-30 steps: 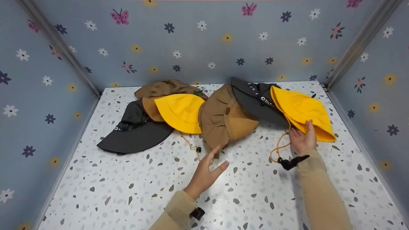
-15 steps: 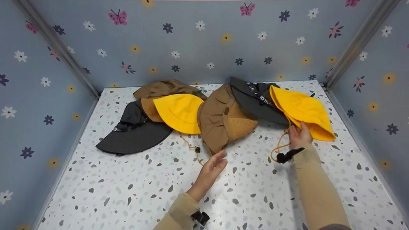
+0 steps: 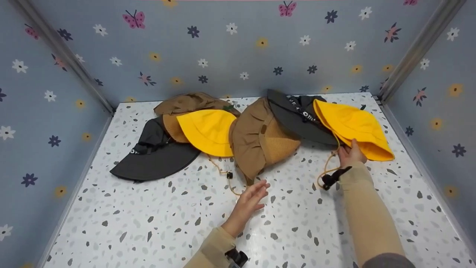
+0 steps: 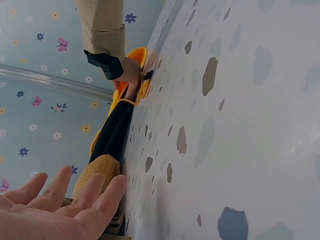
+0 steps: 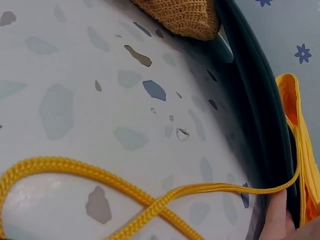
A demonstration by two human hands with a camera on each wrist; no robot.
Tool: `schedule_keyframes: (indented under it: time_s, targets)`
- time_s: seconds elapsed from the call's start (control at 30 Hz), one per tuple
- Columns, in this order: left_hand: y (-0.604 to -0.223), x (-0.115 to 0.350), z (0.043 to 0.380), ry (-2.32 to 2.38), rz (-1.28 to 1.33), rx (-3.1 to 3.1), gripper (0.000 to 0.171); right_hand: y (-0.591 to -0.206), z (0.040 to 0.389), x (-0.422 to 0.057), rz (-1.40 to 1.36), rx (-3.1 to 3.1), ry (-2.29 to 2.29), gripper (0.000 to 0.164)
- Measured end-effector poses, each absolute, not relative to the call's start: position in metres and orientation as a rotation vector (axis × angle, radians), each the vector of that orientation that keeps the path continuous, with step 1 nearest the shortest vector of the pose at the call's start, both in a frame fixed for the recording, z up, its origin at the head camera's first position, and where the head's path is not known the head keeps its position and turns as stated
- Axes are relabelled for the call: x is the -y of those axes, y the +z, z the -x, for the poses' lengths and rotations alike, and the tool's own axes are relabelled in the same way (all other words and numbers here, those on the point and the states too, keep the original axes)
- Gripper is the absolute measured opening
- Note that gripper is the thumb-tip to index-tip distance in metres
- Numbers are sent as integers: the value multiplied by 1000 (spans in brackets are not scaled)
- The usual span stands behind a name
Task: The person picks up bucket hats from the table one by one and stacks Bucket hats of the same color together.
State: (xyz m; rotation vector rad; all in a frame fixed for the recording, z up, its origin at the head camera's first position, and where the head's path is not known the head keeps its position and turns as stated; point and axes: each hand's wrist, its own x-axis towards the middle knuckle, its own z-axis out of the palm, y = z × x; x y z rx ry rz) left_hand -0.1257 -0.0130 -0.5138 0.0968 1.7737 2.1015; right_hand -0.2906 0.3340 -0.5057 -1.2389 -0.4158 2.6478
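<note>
At the right end of a row of hats, my right hand [image 3: 352, 153] pinches the brim of a yellow bucket hat [image 3: 360, 124], thumb on the upper side and fingers beneath. The hat's yellow chin cord [image 5: 90, 172] loops over the tabletop beside that hand in the right wrist view. Tucked against this hat is a dark grey wide-brimmed hat [image 3: 316, 132] with a lettered band. My left hand [image 3: 245, 208] hovers before a brown hat [image 3: 251, 141] with a woven crown; its fingers [image 4: 107, 202] are spread and hold nothing in the left wrist view.
Further left, another yellow hat [image 3: 214, 132] overlaps a second dark hat [image 3: 156, 162] and a brown hat [image 3: 189, 104] at the back. A thin cord with a black toggle [image 3: 230, 175] hangs in front. Flower-patterned panels [image 3: 238, 44] enclose the speckled tabletop [image 3: 167, 223] behind and at both sides.
My right hand has closed its thumb down on the yellow hat's brim, and the brim edge has lifted slightly. The left hand has drawn back slightly from the brown hat.
</note>
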Motion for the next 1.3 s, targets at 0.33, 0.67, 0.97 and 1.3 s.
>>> schedule_keyframes:
  time_s: [0.33,0.67,0.97,1.3]
  targets:
    - [-515,9,124,2115,-60,-1732,56,-500,295,-343,1270,415,2520,75]
    - [-512,9,126,2124,-39,-1697,57,-505,294,-347,1291,1151,2236,77]
    - [-512,11,134,2132,-55,-1695,58,-501,287,-343,1082,1139,2355,80]
    - [-511,12,146,2136,-38,-1694,59,-496,276,-341,934,868,2406,67]
